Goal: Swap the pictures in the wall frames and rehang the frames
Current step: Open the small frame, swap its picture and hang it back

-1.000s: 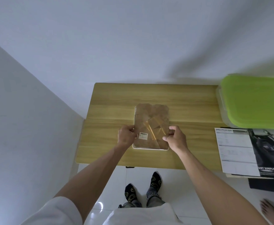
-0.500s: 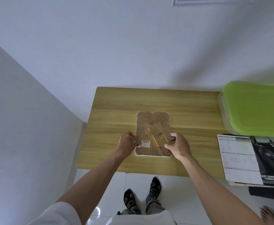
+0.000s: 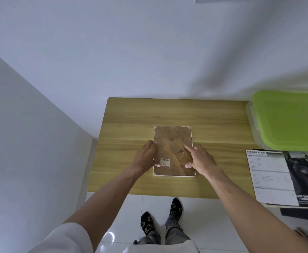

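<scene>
A white-rimmed picture frame (image 3: pixel 171 136) lies face down and flat in the middle of the wooden table (image 3: pixel 167 110). Its brown backing board faces up, with a folded stand (image 3: pixel 177 152) and a barcode label (image 3: pixel 165 162) on it. My left hand (image 3: pixel 145 157) rests at the frame's left edge, thumb on the backing near the label. My right hand (image 3: pixel 200 159) hovers over the right edge with fingers spread, its index finger reaching toward the stand and its thumb touching the backing.
A clear box with a green lid (image 3: pixel 286 121) sits at the table's right end. A printed specification sheet and dark brochure (image 3: pixel 270 176) lie in front of it. White walls enclose the table at the back and left. My socked feet stand on white floor tiles below.
The frame has come down from a slight tilt to lie flat on the table. Both hands have loosened their hold on its sides, and the right hand's fingers have spread open.
</scene>
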Tool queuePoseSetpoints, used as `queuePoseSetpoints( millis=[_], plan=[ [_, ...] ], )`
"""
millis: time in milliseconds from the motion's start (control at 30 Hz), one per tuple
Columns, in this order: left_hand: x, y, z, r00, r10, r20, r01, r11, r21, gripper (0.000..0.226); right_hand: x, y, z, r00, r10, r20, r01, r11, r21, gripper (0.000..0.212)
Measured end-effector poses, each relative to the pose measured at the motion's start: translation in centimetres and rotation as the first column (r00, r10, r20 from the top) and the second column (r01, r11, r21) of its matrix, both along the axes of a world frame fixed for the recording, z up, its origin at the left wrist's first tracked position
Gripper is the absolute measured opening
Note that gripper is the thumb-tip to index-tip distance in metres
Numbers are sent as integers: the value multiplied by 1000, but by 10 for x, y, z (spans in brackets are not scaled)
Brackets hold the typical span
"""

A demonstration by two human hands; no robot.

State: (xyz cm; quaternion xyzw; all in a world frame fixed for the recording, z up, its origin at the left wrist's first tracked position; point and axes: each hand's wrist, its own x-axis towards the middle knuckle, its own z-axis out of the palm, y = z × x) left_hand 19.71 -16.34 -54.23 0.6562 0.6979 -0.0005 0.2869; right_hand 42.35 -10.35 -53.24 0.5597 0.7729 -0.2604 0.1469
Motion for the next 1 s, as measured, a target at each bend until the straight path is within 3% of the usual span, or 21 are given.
queuePoseSetpoints(
  millis=[167,267,467,833,1000],
  plan=[
    [-6,31,-2,952,-247,-183,231,967,-104,140,-13,17,5,948,279,153,-294,952,85,125],
    [-5,42,-4,921,-328,-211,299,941,-159,145,-21,32,3,909,377,179,-382,924,-7,137],
    [-6,53,-10,884,-401,-241,377,916,-140,145,-30,47,-2,902,387,189,-365,920,-141,146],
    [-6,47,-5,915,-346,-205,320,935,-152,142,-17,51,-4,945,318,75,-303,939,-162,144],
    [2,36,2,971,-185,-152,158,973,-171,139,-9,38,-5,966,257,23,-255,965,-54,131]
  ],
)
